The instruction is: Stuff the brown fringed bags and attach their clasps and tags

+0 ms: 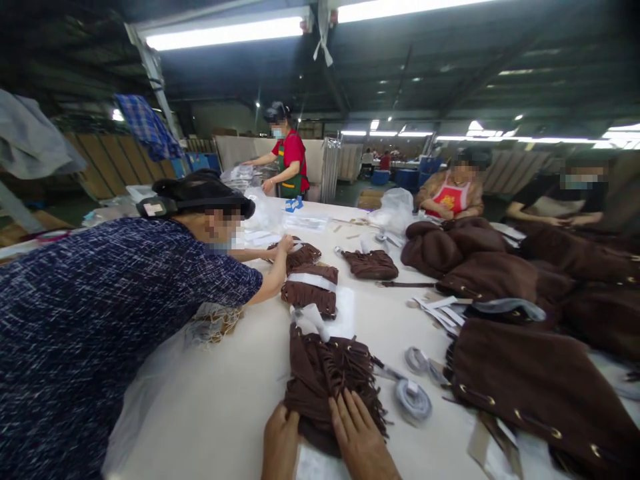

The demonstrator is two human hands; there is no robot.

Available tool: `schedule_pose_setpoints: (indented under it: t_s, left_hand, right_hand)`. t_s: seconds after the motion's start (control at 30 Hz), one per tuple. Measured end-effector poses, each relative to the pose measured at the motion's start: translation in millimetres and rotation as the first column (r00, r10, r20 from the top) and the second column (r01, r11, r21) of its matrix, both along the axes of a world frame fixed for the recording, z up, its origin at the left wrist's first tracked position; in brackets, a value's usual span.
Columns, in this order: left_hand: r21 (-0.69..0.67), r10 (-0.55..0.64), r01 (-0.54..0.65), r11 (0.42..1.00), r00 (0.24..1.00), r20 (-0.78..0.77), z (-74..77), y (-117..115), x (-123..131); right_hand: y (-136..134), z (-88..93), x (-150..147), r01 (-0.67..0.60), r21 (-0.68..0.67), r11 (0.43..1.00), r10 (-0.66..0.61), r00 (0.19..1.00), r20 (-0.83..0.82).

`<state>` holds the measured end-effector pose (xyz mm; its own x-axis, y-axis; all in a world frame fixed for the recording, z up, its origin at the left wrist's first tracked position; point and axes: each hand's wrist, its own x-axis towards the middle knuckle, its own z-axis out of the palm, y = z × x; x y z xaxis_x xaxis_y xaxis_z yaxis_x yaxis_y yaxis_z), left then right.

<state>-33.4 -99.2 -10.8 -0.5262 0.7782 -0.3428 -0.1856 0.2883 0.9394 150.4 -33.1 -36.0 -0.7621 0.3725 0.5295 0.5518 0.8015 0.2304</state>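
Note:
A dark brown fringed bag lies on the table just in front of me, with metal eyelets along its upper edge and white wrapping poking out at the top. At its lower left edge, my left hand is closed on the brown material, fingers curled. My right hand rests flat on the fringe with its fingers stretched out. Right of the bag sits a coiled strap in clear wrapping. Farther up lies a folded brown fringed bag with a white paper band around it.
Brown bags are heaped along the right side, beside white paper strips. At left, a co-worker leans over the table, hands on another fringed bag. Several other people stand around the far side. Clear plastic hangs at the left edge.

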Motion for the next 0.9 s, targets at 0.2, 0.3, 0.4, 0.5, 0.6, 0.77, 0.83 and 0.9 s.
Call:
schedule_pose_setpoints:
  t_s: [0.2,0.3,0.4,0.5,0.6,0.77,0.83,0.9]
  left_hand:
    - [0.117,0.007,-0.011,0.993,0.999,0.033,-0.5,9.3,-5.0]
    - [0.114,0.019,-0.019,0.993,1.000,0.000,3.8,14.9,-8.7]
    - [0.135,0.042,-0.044,0.990,0.999,0.012,10.2,17.9,-11.2]
    - [0.143,0.046,-0.055,0.988,0.997,0.069,14.1,17.7,-12.1]
    - [0.069,0.051,-0.060,0.996,0.992,0.118,9.2,15.5,-13.0]
    - [-0.041,0.057,-0.050,0.998,0.977,0.203,-2.7,13.0,-15.6]
    - [-0.040,0.032,-0.023,0.999,0.967,0.252,1.9,11.0,-18.0]
    - [-0.003,-0.032,0.034,0.999,0.948,0.315,12.0,6.8,-21.4]
  right_hand:
    - [1.8,0.8,5.9,-0.011,-0.022,1.000,0.011,1.000,-0.006]
    - [2.9,5.7,7.7,-0.030,-0.041,0.999,0.029,0.999,-0.022]
    - [2.4,13.2,10.7,-0.045,-0.075,0.996,0.046,0.999,0.008]
    - [1.5,18.8,15.8,-0.059,-0.131,0.990,0.067,0.996,0.058]
    - [1.8,20.2,20.8,-0.087,-0.185,0.979,0.111,0.986,0.127]
    - [-0.6,20.6,23.2,-0.103,-0.241,0.965,0.150,0.971,0.185]
    - [-4.5,25.4,22.2,-0.096,-0.268,0.959,0.145,0.975,0.170]
    - [-8.1,33.2,21.3,-0.087,-0.313,0.946,0.137,0.981,0.139]
